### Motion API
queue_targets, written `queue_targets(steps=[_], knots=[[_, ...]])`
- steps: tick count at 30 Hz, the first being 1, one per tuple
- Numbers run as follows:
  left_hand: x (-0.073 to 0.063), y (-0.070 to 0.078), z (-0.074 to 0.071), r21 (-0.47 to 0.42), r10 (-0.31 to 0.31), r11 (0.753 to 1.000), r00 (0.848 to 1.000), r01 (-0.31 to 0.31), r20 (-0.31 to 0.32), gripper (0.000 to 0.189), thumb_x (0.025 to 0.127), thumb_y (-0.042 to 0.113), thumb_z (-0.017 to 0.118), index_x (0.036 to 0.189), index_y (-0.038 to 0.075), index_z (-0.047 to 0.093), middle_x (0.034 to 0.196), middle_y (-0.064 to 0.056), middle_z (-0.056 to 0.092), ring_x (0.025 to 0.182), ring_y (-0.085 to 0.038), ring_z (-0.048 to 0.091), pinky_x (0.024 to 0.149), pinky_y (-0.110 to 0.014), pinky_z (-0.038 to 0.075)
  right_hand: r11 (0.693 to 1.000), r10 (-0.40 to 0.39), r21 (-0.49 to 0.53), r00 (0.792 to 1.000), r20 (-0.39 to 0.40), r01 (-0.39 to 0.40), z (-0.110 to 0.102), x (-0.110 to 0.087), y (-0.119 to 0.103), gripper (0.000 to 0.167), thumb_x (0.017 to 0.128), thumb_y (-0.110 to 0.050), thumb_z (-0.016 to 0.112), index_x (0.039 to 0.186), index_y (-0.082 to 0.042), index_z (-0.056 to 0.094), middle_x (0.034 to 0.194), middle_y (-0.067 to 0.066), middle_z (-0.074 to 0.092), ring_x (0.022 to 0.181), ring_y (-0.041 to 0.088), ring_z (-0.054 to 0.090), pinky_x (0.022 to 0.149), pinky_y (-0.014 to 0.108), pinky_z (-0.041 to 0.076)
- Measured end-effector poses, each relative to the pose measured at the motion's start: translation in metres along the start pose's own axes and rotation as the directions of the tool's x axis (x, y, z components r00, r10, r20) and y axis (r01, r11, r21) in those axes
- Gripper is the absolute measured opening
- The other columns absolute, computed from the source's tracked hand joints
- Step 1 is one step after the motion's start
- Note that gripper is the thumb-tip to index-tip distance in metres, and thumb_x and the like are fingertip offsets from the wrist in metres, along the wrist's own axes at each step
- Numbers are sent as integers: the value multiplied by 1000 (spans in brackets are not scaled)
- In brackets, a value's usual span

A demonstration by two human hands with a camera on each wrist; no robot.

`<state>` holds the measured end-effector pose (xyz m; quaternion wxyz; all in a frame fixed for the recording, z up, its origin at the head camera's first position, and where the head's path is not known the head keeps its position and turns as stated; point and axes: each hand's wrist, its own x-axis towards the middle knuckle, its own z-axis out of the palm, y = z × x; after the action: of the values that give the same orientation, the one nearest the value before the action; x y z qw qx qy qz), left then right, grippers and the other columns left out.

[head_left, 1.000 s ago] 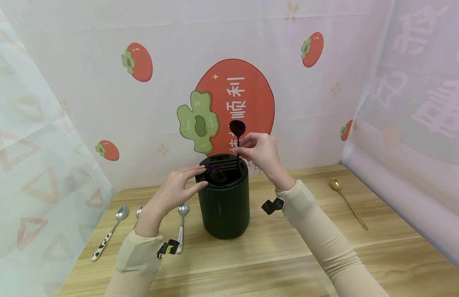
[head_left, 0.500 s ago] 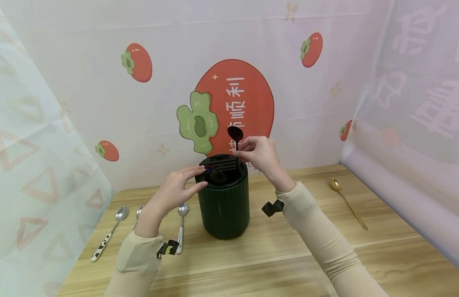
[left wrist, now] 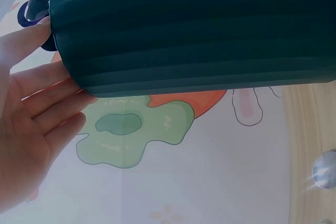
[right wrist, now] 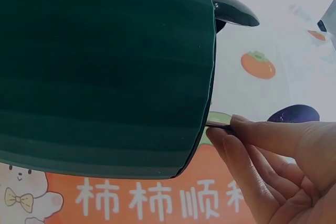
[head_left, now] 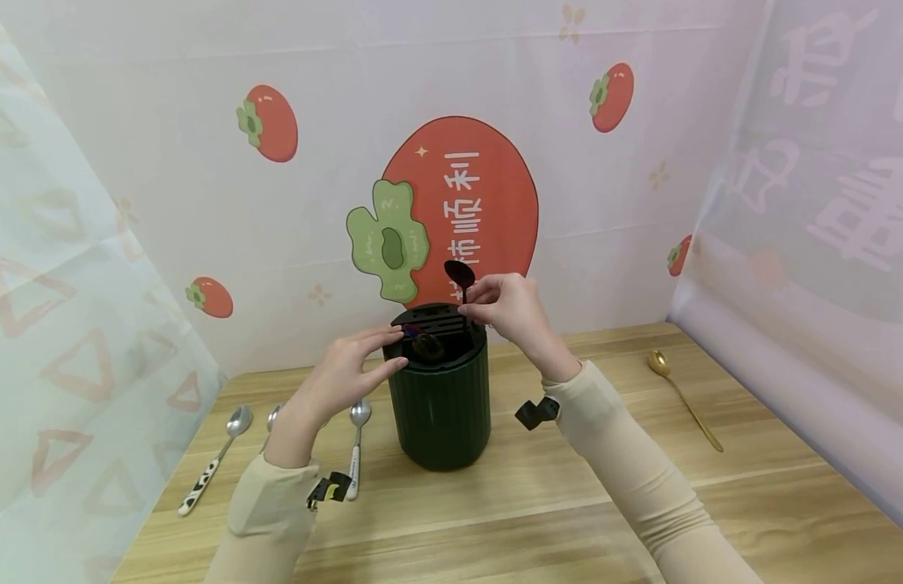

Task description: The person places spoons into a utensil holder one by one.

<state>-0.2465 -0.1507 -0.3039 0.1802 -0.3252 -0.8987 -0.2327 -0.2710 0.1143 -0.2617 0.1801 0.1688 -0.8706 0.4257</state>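
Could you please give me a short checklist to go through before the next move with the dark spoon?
1. Right hand grips the dark spoon: ok, fingertips pinch its handle, bowl upward.
2. Left hand on the green holder: ok, fingers touch it near the top.
3. Holder upright on the table: ok.
4. Handle's lower end seated in its slot: cannot tell, the tip is hidden.
5. Held bowl apart from the dark bowl at the holder's opening: ok in the head view.
6. No loose spoons on the table: not ok, a gold spoon and silver-bowled spoons lie there.
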Motion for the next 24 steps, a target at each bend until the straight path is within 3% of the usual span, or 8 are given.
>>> queue_targets(steps=[12, 19, 24], knots=[[0, 1, -1, -3, -13, 1000, 1000, 13, 13, 47, 92, 40, 60, 130, 13, 59, 134, -7, 57, 126, -27, 52, 103, -47, 43, 1000, -17, 8, 999, 32, 16, 2, -4, 5, 8, 81, -18, 76, 85, -12, 73, 78, 4, 73, 66, 10, 68, 58, 26, 54], [0, 1, 0, -1, -6, 1000, 1000, 6, 9, 46, 92, 39, 61, 129, 12, 60, 135, -7, 56, 126, -27, 52, 103, -47, 43, 1000, 15, -8, 999, 36, -15, -12, -9, 9, 9, 83, -16, 73, 89, -9, 73, 81, 7, 74, 68, 15, 70, 55, 28, 53], [0, -1, 1, 4, 2, 1000, 1000, -2, -1, 46, 92, 39, 61, 129, 13, 60, 134, -7, 57, 125, -27, 53, 102, -46, 44, 999, 42, -32, 999, 21, -41, -24, -11, 19, 12, 85, -17, 72, 94, -9, 73, 84, 8, 74, 71, 18, 70, 60, 29, 56]])
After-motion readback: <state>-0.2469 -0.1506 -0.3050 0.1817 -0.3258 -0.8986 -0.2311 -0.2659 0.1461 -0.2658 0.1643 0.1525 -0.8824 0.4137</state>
